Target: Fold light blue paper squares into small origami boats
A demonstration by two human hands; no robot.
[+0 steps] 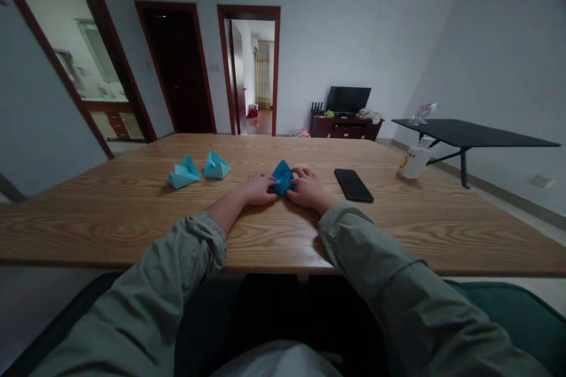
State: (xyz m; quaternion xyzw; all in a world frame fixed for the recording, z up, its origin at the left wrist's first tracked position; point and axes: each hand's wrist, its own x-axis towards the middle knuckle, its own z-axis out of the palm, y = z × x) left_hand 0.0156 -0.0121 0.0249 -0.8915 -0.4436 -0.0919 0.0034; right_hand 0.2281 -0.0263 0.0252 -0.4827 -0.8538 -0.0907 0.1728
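A darker blue folded paper piece stands on the wooden table between my two hands. My left hand grips its left side, fingers bent against the paper. On the opposite side my right hand pinches the right edge. Parts of the paper are covered by my fingertips. To the left rest two light blue folded paper boats, one nearer and one a little farther back; neither is touched.
A black phone lies on the table right of my hands. Farther right stands a whitish plastic cup. A black folding table is beyond the right side, and a TV sits on a cabinet at the back.
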